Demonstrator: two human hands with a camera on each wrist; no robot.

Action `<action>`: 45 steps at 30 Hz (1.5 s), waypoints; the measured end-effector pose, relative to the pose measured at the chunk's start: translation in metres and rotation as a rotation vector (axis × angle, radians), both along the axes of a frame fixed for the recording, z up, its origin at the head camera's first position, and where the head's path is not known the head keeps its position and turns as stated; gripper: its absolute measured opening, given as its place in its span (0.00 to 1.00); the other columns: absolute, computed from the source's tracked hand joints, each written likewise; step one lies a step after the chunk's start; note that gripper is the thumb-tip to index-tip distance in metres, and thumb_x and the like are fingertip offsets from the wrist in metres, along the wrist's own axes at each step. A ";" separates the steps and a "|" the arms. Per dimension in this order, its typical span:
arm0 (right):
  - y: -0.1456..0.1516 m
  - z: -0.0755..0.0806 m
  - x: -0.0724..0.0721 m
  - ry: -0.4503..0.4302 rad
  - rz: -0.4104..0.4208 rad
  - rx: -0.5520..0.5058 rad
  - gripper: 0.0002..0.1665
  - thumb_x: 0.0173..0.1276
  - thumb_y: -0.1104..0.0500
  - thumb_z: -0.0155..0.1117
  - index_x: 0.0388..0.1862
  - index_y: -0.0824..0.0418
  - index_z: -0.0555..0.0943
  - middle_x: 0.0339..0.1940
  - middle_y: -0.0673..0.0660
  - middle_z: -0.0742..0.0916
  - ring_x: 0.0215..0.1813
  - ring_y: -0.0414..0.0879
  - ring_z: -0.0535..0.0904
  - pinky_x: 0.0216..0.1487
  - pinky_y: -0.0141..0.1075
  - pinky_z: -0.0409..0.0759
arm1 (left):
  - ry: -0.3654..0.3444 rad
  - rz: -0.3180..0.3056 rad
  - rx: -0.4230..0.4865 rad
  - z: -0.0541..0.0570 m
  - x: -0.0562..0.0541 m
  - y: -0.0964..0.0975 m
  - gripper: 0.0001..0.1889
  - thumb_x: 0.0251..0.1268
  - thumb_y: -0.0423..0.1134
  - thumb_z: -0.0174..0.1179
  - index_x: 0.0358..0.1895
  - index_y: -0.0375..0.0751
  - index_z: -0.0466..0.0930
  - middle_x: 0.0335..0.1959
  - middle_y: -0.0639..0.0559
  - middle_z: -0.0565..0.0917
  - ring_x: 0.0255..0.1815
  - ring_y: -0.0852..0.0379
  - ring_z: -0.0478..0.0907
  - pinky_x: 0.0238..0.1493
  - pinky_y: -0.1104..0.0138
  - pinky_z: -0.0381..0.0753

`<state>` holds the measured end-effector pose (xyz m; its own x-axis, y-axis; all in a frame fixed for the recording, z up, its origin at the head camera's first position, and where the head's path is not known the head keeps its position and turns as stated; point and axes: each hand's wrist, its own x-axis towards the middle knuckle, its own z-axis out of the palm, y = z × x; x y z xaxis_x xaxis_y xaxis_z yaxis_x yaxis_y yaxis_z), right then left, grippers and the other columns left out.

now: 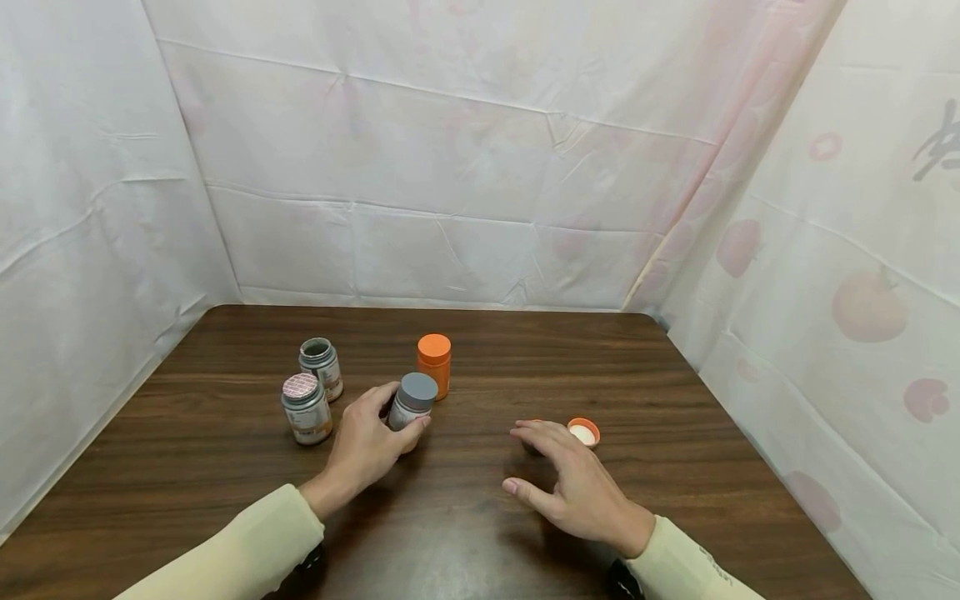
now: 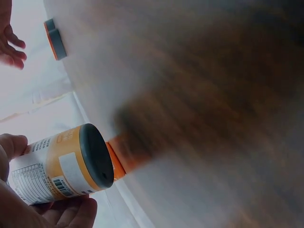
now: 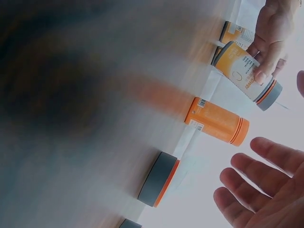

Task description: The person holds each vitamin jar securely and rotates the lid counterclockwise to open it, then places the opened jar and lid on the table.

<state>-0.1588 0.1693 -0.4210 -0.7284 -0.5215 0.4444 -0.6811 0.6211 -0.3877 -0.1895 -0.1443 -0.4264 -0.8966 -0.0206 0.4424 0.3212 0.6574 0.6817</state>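
Observation:
My left hand [image 1: 367,437] grips a supplement jar [image 1: 415,400] with a grey cap, its thumb and fingers around the sides. In the left wrist view the jar's dark base [image 2: 97,156] shows, so it is held above the table, and in the right wrist view it looks tilted. Just behind it stands an orange jar [image 1: 441,379] with an orange cap. My right hand [image 1: 577,487] hovers with spread, relaxed fingers and holds nothing. Beside its fingers lies an upturned lid [image 1: 583,432], orange-rimmed and white inside; a second lid [image 3: 129,223] is mostly hidden by the hand in the head view.
Left of my left hand stand two lidless jars: one with an open mouth [image 1: 320,365], and nearer, one with a patterned seal [image 1: 306,408] across its mouth. All rest on a brown wooden table [image 1: 487,533], with pale sheets [image 1: 450,167] hanging around its back and sides.

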 end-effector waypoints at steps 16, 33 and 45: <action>-0.005 -0.001 0.002 0.008 -0.009 -0.029 0.35 0.67 0.37 0.71 0.68 0.50 0.77 0.68 0.43 0.79 0.71 0.44 0.72 0.66 0.47 0.74 | 0.036 -0.089 -0.004 0.001 0.012 0.010 0.26 0.51 0.44 0.81 0.54 0.45 0.85 0.45 0.53 0.84 0.43 0.56 0.81 0.45 0.55 0.83; -0.007 -0.001 0.002 -0.015 -0.002 -0.045 0.38 0.66 0.36 0.71 0.70 0.50 0.76 0.67 0.43 0.79 0.68 0.40 0.73 0.62 0.42 0.77 | 0.100 -0.157 -0.026 -0.001 0.023 0.020 0.31 0.46 0.42 0.83 0.57 0.42 0.84 0.46 0.53 0.84 0.44 0.57 0.82 0.45 0.56 0.84; -0.011 0.001 0.002 -0.043 0.024 -0.056 0.38 0.68 0.37 0.70 0.71 0.52 0.74 0.66 0.48 0.80 0.65 0.41 0.75 0.60 0.43 0.77 | 0.101 -0.209 -0.052 0.000 0.028 0.023 0.30 0.46 0.42 0.83 0.56 0.45 0.84 0.46 0.57 0.83 0.42 0.61 0.81 0.43 0.59 0.83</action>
<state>-0.1566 0.1580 -0.4201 -0.7351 -0.5142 0.4418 -0.6775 0.5811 -0.4509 -0.1613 -0.1210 -0.4259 -0.8303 0.1860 0.5254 0.5188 0.6025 0.6065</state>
